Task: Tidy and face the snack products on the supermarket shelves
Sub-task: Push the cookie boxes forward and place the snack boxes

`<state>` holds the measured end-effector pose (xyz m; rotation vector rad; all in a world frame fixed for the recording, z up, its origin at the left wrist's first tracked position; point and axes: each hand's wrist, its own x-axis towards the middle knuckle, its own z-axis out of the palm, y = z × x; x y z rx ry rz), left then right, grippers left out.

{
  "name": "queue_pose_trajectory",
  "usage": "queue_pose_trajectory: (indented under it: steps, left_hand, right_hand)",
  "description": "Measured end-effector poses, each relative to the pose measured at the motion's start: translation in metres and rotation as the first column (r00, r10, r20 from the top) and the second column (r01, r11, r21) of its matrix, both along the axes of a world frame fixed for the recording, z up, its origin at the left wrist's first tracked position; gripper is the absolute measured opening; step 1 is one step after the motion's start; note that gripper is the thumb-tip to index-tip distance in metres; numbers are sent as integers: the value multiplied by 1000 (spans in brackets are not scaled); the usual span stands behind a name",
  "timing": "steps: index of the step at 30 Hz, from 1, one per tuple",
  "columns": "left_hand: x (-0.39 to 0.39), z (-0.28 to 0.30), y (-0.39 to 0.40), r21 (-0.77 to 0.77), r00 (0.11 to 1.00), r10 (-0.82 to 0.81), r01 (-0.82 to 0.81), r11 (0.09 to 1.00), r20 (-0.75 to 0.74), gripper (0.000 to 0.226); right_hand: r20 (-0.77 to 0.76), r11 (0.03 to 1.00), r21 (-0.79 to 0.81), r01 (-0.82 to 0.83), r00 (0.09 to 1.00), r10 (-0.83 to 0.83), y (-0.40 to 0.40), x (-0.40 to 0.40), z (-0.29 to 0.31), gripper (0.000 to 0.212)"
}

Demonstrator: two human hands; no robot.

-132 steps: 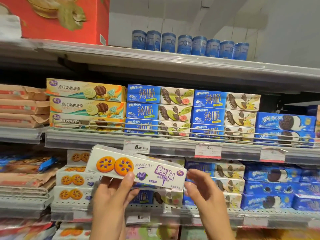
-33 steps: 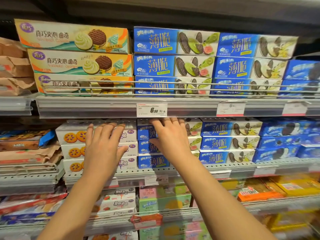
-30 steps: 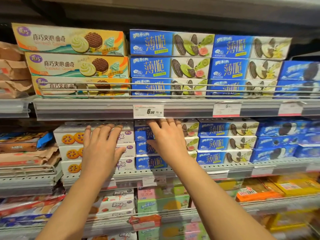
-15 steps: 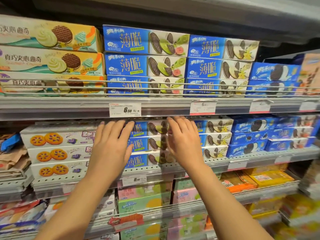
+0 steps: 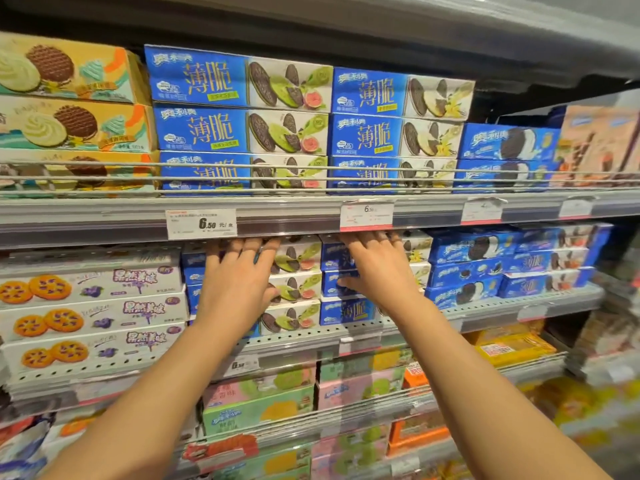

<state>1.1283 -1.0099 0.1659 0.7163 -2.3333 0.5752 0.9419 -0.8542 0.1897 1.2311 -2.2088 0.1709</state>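
On the middle shelf (image 5: 311, 337), my left hand (image 5: 239, 282) lies flat with straight fingers against a stack of blue-and-green cookie boxes (image 5: 294, 289). My right hand (image 5: 374, 271) presses flat on the neighbouring stack of blue cookie boxes (image 5: 346, 311); its fingertips reach up under the shelf rail above. Neither hand grips a box. To the left stands a stack of white boxes with orange jam cookies (image 5: 93, 317), faced forward.
The upper shelf holds stacked yellow boxes (image 5: 69, 98), blue thin-cookie boxes (image 5: 239, 112) and more blue boxes (image 5: 505, 150) behind a wire rail (image 5: 311, 171). Price tags (image 5: 201, 224) hang on the rail strip. Lower shelves carry green, pink and orange packs (image 5: 263, 407).
Both hands have slid rightward along the middle shelf, from the white and blue stacks to the two blue stacks. The view has also shifted right. Earlier I held a white box; it is shelved now.
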Motion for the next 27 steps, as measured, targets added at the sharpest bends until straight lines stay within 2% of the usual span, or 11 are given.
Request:
queue_pose_trajectory:
  steps: [5,13,18,23,25,27]
  left_hand:
    - [1,-6,-6,-102,995,-51,42,994,-86,87]
    - [-3,-12,-4,-110,994,-37,26,994,-106,88]
    - [-3,-8,3,-55,998,8,-11,998,-63,87]
    - [6,-1,13,-36,999,34,-35,999,-18,83]
    - [12,-1,21,-41,999,16,-17,999,-36,80]
    - [21,-8,28,-67,994,-62,56,996,-93,70]
  right_hand:
    - [-31,997,-55,-51,998,49,2,-6,-7,81]
    - [-63,990,-122,-71,996,64,3,-4,-15,74]
    - [-54,991,-103,-86,995,81,2,-7,-14,79]
    - [-66,990,-90,-113,992,107,6,-9,-15,73]
    - [-98,981,-131,-144,986,132,9,-6,-16,66]
    - [-150,941,-234,-243,966,212,16,-3,-23,59]
